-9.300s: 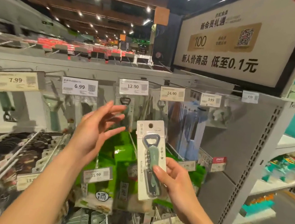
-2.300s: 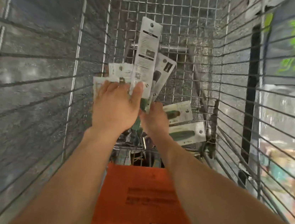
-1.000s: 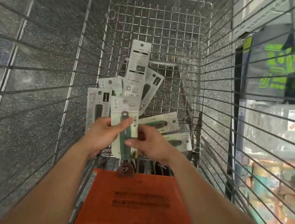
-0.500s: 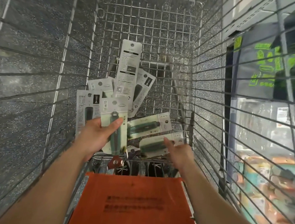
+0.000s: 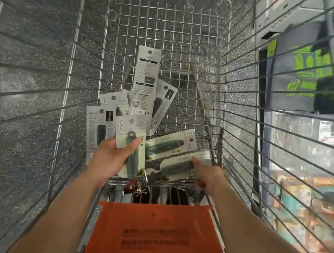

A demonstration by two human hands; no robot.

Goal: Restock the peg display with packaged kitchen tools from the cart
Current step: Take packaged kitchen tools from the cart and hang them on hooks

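The left hand (image 5: 111, 158) is holding one packaged tool (image 5: 134, 160) just above the floor of the cart (image 5: 168, 21). Its grip is clamped on the card, with the thumb lying across the front face.

The right hand (image 5: 208, 173) is reaching toward a second package (image 5: 178, 166), which is lying flat near the cart's near end. Its grip is apart and is holding nothing. Motion blur is hiding whether the fingertips are touching that card.

Several more packages (image 5: 145, 77) are lying or leaning in the cart beyond both hands, some overlapping. An orange flap (image 5: 159, 236) is folded down at the near end.

Progress, as a judgement:
- Collection is under way: one item is in hand and a second is about to be taken.
- The peg display is not in view, so the number already hung cannot be told.
- With this much stock waiting in the cart, a good part of the restocking is probably left.
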